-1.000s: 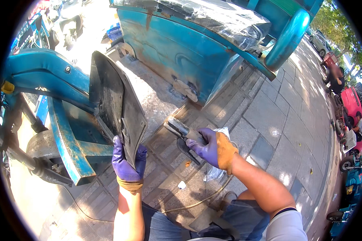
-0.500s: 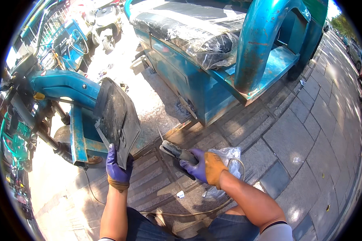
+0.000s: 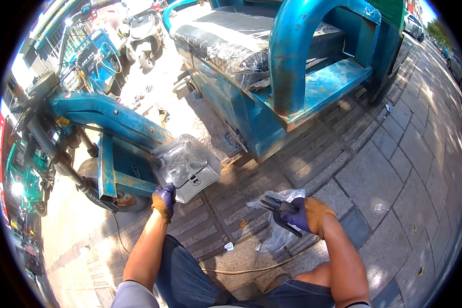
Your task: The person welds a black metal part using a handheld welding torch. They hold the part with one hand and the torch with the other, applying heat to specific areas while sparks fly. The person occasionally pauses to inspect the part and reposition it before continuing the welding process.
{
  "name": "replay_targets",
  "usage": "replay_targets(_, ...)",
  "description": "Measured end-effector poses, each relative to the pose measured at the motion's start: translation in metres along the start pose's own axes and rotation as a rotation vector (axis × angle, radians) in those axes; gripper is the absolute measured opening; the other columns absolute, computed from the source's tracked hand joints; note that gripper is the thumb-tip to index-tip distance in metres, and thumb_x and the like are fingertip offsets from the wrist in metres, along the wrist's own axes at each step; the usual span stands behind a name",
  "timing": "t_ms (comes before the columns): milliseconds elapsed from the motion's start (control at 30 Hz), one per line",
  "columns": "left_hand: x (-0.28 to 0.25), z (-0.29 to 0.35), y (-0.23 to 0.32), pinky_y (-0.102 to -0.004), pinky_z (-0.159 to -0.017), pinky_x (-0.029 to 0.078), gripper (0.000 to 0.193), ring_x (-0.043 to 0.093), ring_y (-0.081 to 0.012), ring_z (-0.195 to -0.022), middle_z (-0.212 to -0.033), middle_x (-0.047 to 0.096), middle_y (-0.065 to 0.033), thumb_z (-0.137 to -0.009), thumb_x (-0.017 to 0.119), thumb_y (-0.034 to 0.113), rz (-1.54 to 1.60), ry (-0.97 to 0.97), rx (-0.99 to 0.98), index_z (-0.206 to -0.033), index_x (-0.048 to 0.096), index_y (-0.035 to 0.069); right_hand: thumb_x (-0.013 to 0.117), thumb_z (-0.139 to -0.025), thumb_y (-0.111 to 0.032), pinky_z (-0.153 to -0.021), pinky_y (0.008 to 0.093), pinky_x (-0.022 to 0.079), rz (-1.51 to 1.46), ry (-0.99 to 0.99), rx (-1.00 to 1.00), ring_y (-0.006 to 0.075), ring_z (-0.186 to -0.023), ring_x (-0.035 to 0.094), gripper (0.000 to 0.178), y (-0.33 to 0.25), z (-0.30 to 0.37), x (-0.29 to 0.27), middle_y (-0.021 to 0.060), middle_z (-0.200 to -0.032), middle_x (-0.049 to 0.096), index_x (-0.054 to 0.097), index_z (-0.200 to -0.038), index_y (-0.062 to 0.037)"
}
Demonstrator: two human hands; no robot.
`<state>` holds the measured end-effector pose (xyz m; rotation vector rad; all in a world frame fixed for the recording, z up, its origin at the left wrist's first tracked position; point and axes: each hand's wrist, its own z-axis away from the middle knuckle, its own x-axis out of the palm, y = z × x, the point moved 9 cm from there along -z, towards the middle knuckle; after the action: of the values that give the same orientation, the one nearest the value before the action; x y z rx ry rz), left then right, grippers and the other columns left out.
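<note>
Shield [image 3: 192,158] held left, clamp [image 3: 273,203] held right

Cable [image 3: 241,272] is laid on the paving [image 3: 339,174], nearer than the shield. Clear bag [image 3: 274,236] is crumpled right of the shield, partly hidden by the clamp. Hands are held well apart: clamp handle is gripped by the right hand [image 3: 309,215], tilted shield's near edge by the left hand [image 3: 164,201]. Blue beam [image 3: 113,117] is seen beyond and left of the shield; contact can't be told. Plastic-wrapped seat [image 3: 226,43] is set beyond, to its right. Scooter [image 3: 141,33] is parked farther beyond the shield.
</note>
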<state>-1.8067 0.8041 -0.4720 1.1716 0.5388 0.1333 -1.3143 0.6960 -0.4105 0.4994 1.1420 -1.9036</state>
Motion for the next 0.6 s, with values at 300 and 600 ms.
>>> replay_targets(300, 0.024, 0.091, 0.159, -0.041, -0.111, 0.042, 0.077, 0.052, -0.0304, -0.132, -0.142, 0.052, -0.0226, -0.09, 0.075, 0.021, -0.249, 0.271, 0.872, -0.152, 0.035, -0.001, 0.062, -0.085, -0.057, -0.094, 0.0445, 0.052, 0.193, -0.029, -0.03, 0.0381, -0.109, 0.068, 0.058, 0.012, -0.037, 0.031, 0.0205, -0.115, 0.072, 0.073, -0.119, -0.0108)
replay_targets(600, 0.222, 0.279, 0.435, -0.0337, -0.075, 0.052, 0.045, 0.061, -0.0183, -0.085, -0.097, 0.063, -0.011, -0.088, 0.075, 0.025, -0.101, -0.861, 1.102, -0.122, 0.058, 0.0, 0.066, -0.085, -0.053, -0.09, 0.0435, 0.053, 0.119, -0.092, -0.042, 0.0403, -0.102, 0.069, 0.06, -0.023, -0.035, 0.032, 0.0249, -0.11, 0.072, 0.072, -0.118, -0.0034)
